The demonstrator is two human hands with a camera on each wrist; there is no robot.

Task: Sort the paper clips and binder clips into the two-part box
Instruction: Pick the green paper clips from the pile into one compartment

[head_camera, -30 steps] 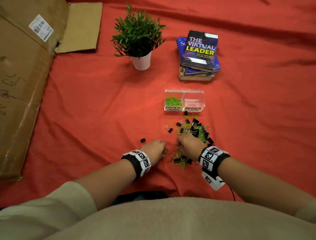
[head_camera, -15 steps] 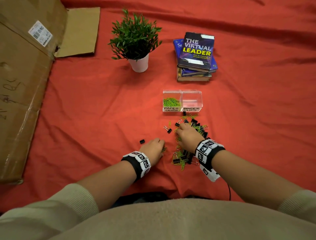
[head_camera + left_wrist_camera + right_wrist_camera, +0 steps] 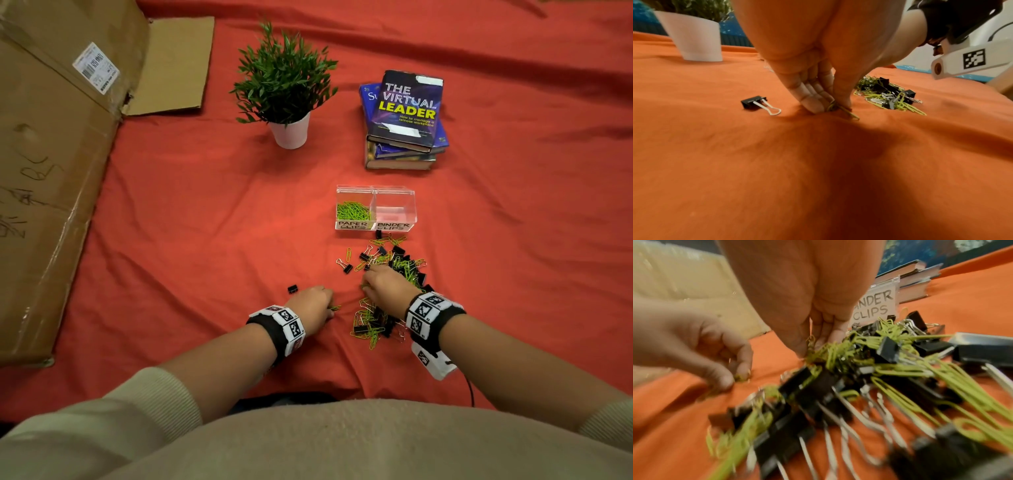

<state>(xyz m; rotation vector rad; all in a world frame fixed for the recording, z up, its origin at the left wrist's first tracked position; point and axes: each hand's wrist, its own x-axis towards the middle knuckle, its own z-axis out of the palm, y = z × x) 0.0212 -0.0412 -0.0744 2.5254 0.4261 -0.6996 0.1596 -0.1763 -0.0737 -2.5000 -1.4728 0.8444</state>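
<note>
A clear two-part box (image 3: 375, 226) stands on the red cloth, labelled for paper clips and binder clips. Green paper clips (image 3: 352, 210) fill its left half; the right half looks bare. In front lies a mixed pile (image 3: 394, 263) of green paper clips and black binder clips (image 3: 888, 352). My left hand (image 3: 313, 303) (image 3: 830, 105) pinches green paper clips (image 3: 846, 112) against the cloth, left of the pile. My right hand (image 3: 380, 281) (image 3: 813, 344) reaches into the pile and pinches green paper clips (image 3: 810, 341). A lone binder clip (image 3: 293, 289) (image 3: 754, 102) lies beside my left hand.
A potted plant (image 3: 287, 99) and a stack of books (image 3: 404, 120) stand behind the box. Flattened cardboard (image 3: 51, 154) covers the left side. A white sensor tab (image 3: 970, 60) hangs from my right wrist.
My right hand has moved forward from the near part of the pile into its middle. My left hand has stayed on the cloth with its paper clips.
</note>
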